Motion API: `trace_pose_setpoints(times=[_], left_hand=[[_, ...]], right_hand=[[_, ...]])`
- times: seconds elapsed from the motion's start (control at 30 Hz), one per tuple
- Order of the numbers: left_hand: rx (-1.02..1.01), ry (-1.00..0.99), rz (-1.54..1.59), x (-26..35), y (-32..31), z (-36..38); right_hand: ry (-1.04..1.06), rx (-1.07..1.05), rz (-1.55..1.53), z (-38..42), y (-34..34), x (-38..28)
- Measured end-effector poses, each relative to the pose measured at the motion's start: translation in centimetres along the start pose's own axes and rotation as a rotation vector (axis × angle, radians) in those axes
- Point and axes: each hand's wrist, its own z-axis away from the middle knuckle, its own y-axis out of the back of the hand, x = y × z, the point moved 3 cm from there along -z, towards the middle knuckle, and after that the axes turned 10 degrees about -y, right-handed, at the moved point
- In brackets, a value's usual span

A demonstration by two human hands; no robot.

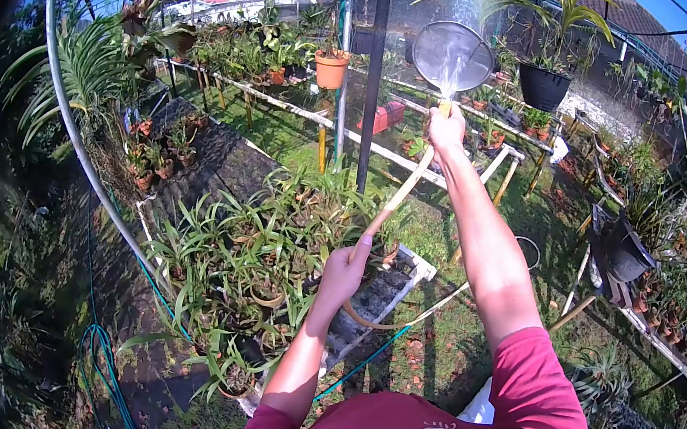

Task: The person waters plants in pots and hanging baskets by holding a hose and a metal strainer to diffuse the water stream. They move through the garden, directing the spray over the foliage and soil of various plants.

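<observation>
My right hand (447, 129) is wrapped round the yellowish end of a tan hose (403, 190), arm stretched forward. Water sprays up from that end across a round mesh strainer (453, 57), which stands just beyond the hand; how it is attached cannot be made out. Lower and to the left, my left hand (343, 274) is closed round the same hose, thumb pointing up along it. Below this hand the hose curves to the right. Close to the left hand are leafy potted plants (244, 245) massed on a low bench (414, 269).
A dark upright pole (373, 80) stands left of the strainer. An orange pot (330, 69) and a black pot (543, 87) hang at the back. A curved metal pipe (70, 113) crosses the left side. A blue-green hose (103, 356) lies at lower left.
</observation>
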Motion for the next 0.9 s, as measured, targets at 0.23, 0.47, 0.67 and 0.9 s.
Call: trace_pose_setpoints(times=[0.23, 0.47, 0.67, 0.9], left_hand=[[-0.021, -0.002, 0.027, 0.4, -0.9, 0.0], [-0.02, 0.021, -0.052, 0.7, 0.1, 0.1], [-0.019, -0.002, -0.08, 1.2, -0.4, 0.3], [0.022, 0.084, 0.004, 1.3, 0.6, 0.0]], right_hand=[[0.013, -0.108, 0.095, 1.1, -1.3, -3.3], [-0.04, -0.195, 0.011, 2.9, -2.5, -4.3], [0.021, -0.283, 0.143, -0.1, -4.5, -1.9], [-0.05, -0.204, 0.146, 0.3, -6.6, -2.4]])
